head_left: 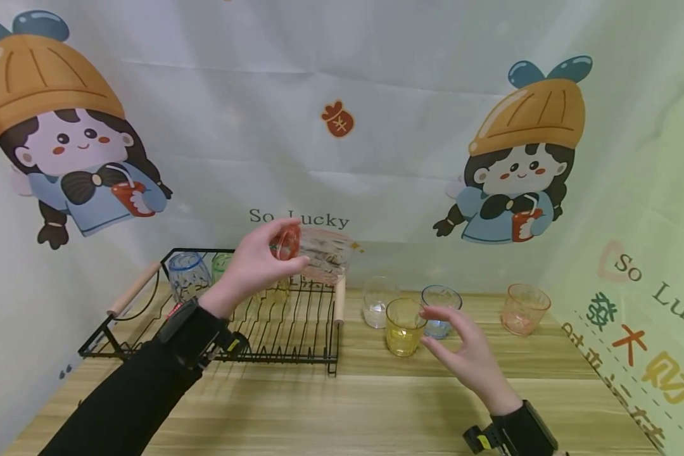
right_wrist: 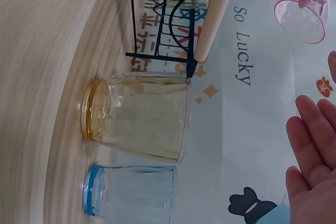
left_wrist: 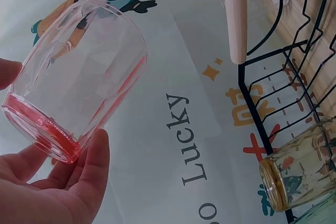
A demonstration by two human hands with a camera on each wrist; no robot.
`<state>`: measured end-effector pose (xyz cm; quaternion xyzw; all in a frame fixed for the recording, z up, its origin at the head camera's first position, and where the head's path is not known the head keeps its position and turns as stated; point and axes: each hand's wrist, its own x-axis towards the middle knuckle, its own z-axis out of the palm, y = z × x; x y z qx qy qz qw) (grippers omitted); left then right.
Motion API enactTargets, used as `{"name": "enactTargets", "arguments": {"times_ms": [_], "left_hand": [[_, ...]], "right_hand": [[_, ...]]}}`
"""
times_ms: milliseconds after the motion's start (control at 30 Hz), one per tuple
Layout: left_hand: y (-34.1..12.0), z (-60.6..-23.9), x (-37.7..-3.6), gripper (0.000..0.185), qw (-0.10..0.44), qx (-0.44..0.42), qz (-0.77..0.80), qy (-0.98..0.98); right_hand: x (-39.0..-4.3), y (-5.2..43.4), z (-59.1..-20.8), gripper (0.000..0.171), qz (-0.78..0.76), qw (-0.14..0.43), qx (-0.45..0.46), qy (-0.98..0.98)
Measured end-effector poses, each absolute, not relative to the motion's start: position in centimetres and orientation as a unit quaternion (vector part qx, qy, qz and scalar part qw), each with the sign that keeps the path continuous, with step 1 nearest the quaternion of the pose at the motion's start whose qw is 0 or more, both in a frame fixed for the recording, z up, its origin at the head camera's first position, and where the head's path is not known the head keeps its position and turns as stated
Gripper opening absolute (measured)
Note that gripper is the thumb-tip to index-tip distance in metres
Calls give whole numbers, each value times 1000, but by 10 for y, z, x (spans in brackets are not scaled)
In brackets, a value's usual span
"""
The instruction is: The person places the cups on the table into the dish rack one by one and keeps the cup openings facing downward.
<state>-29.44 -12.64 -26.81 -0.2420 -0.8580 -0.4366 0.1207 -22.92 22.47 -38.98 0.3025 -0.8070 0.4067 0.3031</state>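
Observation:
My left hand [head_left: 256,266] grips a clear glass with a reddish-pink base [head_left: 322,253] around its base end, raised over the right part of the black wire dish rack [head_left: 285,361]. The glass lies tilted on its side in the air, its mouth pointing right, as the left wrist view also shows. My right hand [head_left: 467,351] holds nothing; its thumb and fingers are spread beside a yellow glass [head_left: 403,335] and a blue glass [head_left: 441,310], both upright on the table.
Inside the rack stand a blue glass [head_left: 188,278], a green glass [head_left: 221,265] and a yellow glass [left_wrist: 299,171], the yellow one upside down. A colourless glass [head_left: 379,307] stands right of the rack, and another pink glass [head_left: 524,310] farther right. A printed cloth [head_left: 399,183] hangs behind.

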Motion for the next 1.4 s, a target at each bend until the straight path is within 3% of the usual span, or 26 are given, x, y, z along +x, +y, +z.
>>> {"name": "enactTargets", "arguments": {"times_ms": [1400], "left_hand": [[-129, -285, -329, 70, 95, -247, -309, -914]], "right_hand": [[-225, 243, -406, 53, 344, 309, 271, -844]]}}
